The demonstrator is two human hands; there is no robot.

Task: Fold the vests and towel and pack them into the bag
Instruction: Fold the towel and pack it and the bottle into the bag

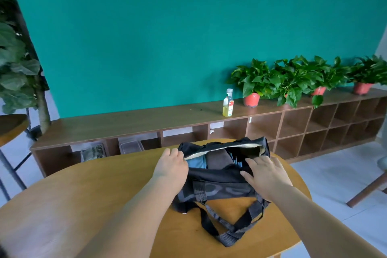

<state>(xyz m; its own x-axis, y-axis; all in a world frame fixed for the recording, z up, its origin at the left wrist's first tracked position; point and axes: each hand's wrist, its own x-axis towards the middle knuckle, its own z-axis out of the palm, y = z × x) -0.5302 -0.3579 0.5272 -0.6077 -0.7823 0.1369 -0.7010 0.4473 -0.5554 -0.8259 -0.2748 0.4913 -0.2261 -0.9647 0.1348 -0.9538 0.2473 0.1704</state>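
Note:
A black duffel bag (217,186) lies on the round wooden table (104,190) with its top open. Inside it I see a folded blue cloth (196,162) on the left and a folded dark brown cloth (218,159) beside it. My left hand (170,166) holds the bag's left end at the opening, fingers curled over the rim. My right hand (266,174) rests flat on the bag's right side with fingers spread, fingertips at the opening. The bag's straps (228,230) trail toward me across the table.
A long wooden cubby shelf (293,123) runs along the teal wall behind the table. On it stand a small oil bottle (228,103) and several potted plants (253,84). A large plant (18,69) stands at the left, a chair leg (366,190) at the right.

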